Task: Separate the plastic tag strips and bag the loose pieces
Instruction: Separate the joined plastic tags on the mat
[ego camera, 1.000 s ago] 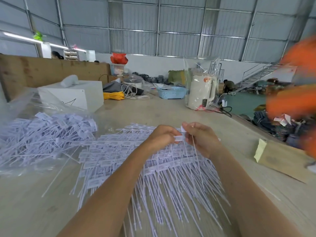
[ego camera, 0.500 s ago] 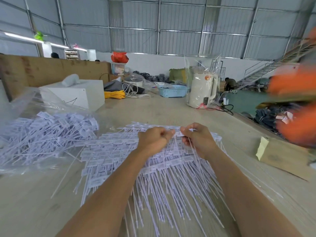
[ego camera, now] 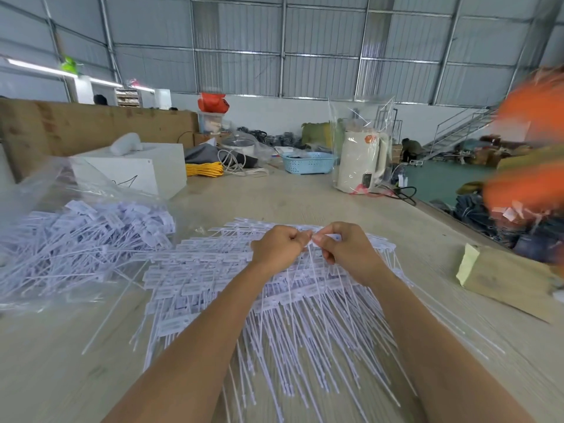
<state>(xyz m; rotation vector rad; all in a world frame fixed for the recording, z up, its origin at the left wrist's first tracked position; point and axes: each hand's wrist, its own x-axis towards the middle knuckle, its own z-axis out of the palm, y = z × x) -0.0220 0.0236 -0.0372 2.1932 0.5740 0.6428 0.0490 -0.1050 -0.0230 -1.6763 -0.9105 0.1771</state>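
Both hands meet above the middle of the table, knuckles nearly touching. Left hand [ego camera: 276,250] is curled into a loose fist, its fingertips pinching the head of a white tag strip [ego camera: 314,270]; right hand [ego camera: 345,251] has thumb and forefinger pinched on the same strip just beside it, the other fingers curled under. Thin white tails hang down from the pinch, over the heap below.

Under the hands lies a wide pile of tag strips [ego camera: 195,288], their flat label ends toward the far side and their long thin tails fanned toward the person across the wooden table [ego camera: 305,196]. To the left sits a clear plastic bag [ego camera: 39,190], mouth toward the pile, holding a tangle of loose tags [ego camera: 91,236]. One single strip lies slanted on the bare wood between bag and pile.

Behind the bag stands a white box [ego camera: 140,169] with a pale roll on top. Farther back are a yellow coil of cord [ego camera: 204,169], a blue basket [ego camera: 308,162] and a cream kettle [ego camera: 360,163] wrapped in clear film. At the right edge rests a brown cardboard block [ego camera: 506,285] with a pale green end. Blurred orange shapes [ego camera: 531,154] fill the far right; what they are cannot be told.
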